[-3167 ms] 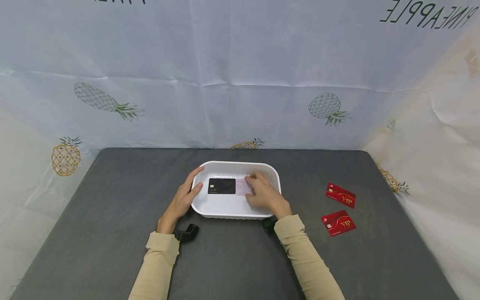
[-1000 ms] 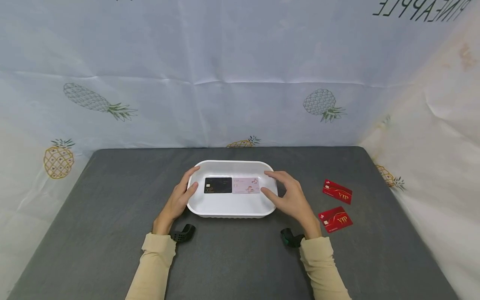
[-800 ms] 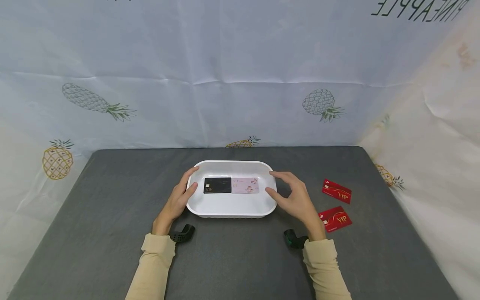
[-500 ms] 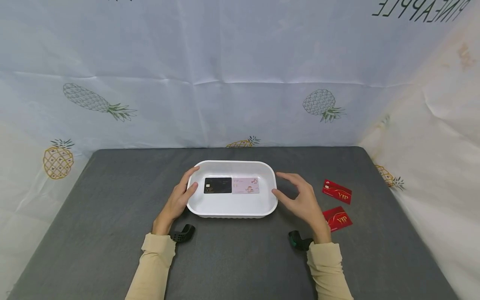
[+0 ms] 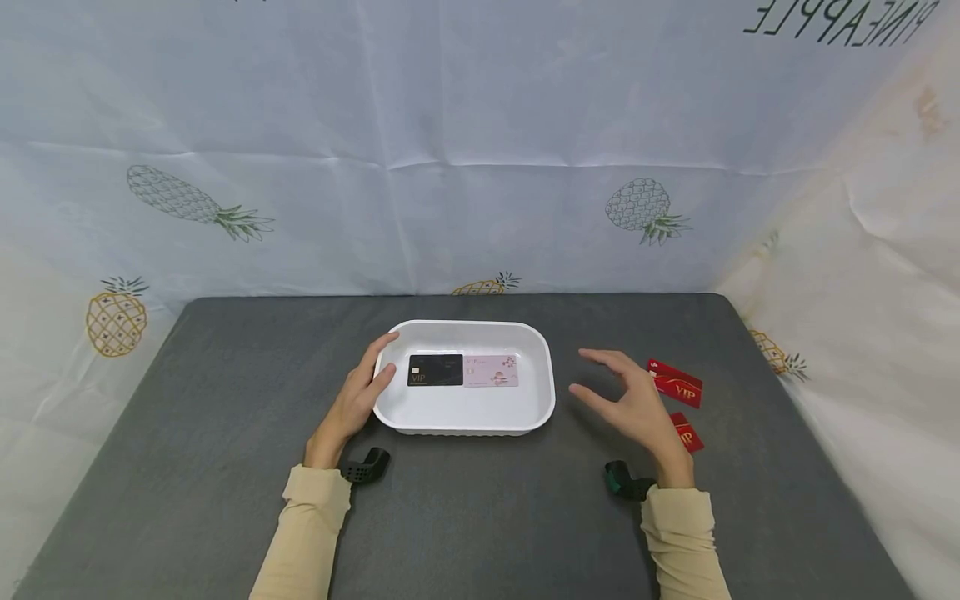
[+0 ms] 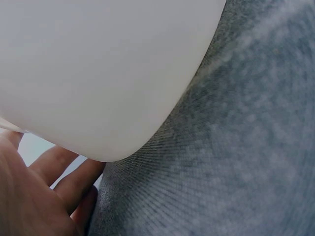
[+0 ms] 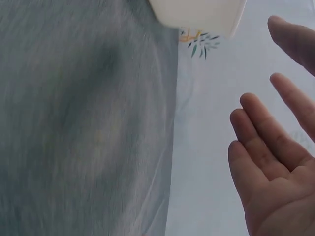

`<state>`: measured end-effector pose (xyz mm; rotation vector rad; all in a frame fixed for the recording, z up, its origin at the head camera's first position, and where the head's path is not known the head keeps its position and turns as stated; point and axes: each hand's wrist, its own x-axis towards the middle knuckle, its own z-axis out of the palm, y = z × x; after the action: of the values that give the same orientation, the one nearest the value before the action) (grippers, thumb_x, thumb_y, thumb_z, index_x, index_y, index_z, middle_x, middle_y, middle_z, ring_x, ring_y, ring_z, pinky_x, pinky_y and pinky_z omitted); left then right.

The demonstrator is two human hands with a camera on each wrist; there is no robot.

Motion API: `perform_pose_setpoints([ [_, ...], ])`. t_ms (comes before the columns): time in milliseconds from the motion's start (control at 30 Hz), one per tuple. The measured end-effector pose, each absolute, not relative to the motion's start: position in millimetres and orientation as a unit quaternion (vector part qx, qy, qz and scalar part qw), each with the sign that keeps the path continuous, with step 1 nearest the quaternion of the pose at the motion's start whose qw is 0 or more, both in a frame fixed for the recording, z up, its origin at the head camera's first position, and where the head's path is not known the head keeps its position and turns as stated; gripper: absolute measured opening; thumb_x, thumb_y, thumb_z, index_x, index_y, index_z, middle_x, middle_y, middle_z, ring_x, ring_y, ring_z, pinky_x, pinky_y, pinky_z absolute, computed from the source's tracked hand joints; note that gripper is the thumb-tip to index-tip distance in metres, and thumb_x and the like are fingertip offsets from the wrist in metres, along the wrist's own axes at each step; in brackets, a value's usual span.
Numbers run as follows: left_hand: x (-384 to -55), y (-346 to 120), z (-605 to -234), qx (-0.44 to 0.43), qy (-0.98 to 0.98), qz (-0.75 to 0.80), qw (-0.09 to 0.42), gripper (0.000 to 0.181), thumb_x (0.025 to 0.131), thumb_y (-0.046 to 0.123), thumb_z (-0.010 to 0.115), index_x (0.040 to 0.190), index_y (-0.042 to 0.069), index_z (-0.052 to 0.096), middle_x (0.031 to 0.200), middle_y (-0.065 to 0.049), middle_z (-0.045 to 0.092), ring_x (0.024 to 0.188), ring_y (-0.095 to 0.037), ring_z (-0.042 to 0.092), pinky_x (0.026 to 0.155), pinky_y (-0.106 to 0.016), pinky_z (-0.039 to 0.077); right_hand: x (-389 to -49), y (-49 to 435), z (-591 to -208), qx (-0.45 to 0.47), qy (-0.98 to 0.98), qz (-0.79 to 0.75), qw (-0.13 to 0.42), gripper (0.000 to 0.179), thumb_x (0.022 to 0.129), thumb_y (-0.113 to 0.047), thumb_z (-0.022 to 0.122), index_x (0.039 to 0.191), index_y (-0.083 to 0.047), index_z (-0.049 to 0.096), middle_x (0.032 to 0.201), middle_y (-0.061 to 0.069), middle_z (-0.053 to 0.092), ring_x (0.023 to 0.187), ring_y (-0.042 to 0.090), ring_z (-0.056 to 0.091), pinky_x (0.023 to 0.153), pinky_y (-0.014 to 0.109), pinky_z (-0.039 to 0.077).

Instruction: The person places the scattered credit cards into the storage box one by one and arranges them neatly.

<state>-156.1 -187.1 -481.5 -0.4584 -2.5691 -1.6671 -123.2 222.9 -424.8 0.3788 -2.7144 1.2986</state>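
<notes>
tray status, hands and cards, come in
Left hand holds tray by left end. Right hand apart from it, holding nothing. Black card, pink card flat inside, side by side. In the way: right hand partly hides red cards in head view.

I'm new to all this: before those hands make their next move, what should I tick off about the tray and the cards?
1. White tray steadied: ok, the left hand holds its left end.
2. Black card and pink card inside the tray: ok, side by side.
3. Right hand free: ok, it holds nothing and is apart from the tray.
4. Far red card and near red card fully visible: not ok, the right arm or hand partly hides both in the head view.
5. Hidden parts of the red cards unobstructed: cannot tell.
</notes>
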Motion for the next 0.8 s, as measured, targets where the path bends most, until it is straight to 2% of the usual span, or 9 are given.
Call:
perform_pose_setpoints([
  [167, -156.0, -187.1, -481.4, -0.147, -0.829, -0.539, 0.019, 0.055, 0.106, 0.021, 0.044, 0.159, 0.010, 0.032, 0.162, -0.023, 0.035, 0.143, -0.043, 0.041, 0.113, -0.065, 0.031, -120.2, 238.2, -426.9, 0.141, -0.899, 0.413, 0.044, 0.057, 0.084, -0.013, 0.084, 0.137, -0.007, 0.063, 0.138, 0.014, 0.064, 0.129, 0.033, 0.057, 0.109, 0.062, 0.041],
  [300, -156.1, -187.3, -481.3, -0.146, -0.830, -0.538, 0.019, 0.055, 0.106, 0.021, 0.044, 0.159, 0.011, 0.032, 0.162, -0.023, 0.036, 0.142, -0.043, 0.042, 0.113, -0.064, 0.032, -116.9, 250.6, -428.4, 0.165, -0.898, 0.407, 0.024, 0.057, 0.084, -0.012, 0.085, 0.136, -0.006, 0.063, 0.136, 0.015, 0.065, 0.127, 0.025, 0.059, 0.108, 0.054, 0.042],
  [433, -156.3, -187.2, -481.7, -0.146, -0.830, -0.538, 0.018, 0.055, 0.106, 0.022, 0.044, 0.159, 0.012, 0.032, 0.162, -0.022, 0.035, 0.142, -0.042, 0.042, 0.113, -0.064, 0.032, -113.4, 264.9, -430.2, 0.190, -0.890, 0.415, -0.014, 0.059, 0.083, -0.017, 0.086, 0.136, -0.006, 0.064, 0.135, 0.015, 0.065, 0.125, 0.009, 0.059, 0.112, 0.028, 0.045],
  [533, -156.4, -187.2, -481.8, -0.147, -0.828, -0.540, 0.013, 0.055, 0.106, 0.022, 0.044, 0.159, 0.012, 0.032, 0.164, -0.022, 0.033, 0.144, -0.043, 0.040, 0.114, -0.065, 0.031, -111.6, 277.6, -434.1, 0.218, -0.880, 0.420, -0.031, 0.060, 0.080, -0.016, 0.088, 0.134, -0.005, 0.064, 0.133, 0.016, 0.066, 0.123, 0.000, 0.058, 0.107, 0.014, 0.042],
  [667, -156.1, -187.4, -481.6, -0.146, -0.827, -0.543, 0.011, 0.055, 0.107, 0.023, 0.044, 0.159, 0.013, 0.031, 0.164, -0.022, 0.032, 0.145, -0.043, 0.039, 0.115, -0.065, 0.030, -109.0, 294.5, -440.8, 0.243, -0.878, 0.410, -0.034, 0.060, 0.078, -0.012, 0.089, 0.132, -0.005, 0.066, 0.129, 0.015, 0.067, 0.120, -0.001, 0.058, 0.101, 0.019, 0.049],
  [800, -155.4, -187.6, -481.3, -0.147, -0.828, -0.541, 0.014, 0.055, 0.106, 0.023, 0.044, 0.159, 0.012, 0.032, 0.164, -0.022, 0.033, 0.144, -0.043, 0.040, 0.114, -0.064, 0.031, -105.4, 307.6, -445.9, 0.246, -0.884, 0.395, -0.038, 0.060, 0.077, -0.011, 0.089, 0.133, -0.006, 0.066, 0.130, 0.009, 0.067, 0.120, -0.006, 0.054, 0.098, 0.023, 0.051],
])
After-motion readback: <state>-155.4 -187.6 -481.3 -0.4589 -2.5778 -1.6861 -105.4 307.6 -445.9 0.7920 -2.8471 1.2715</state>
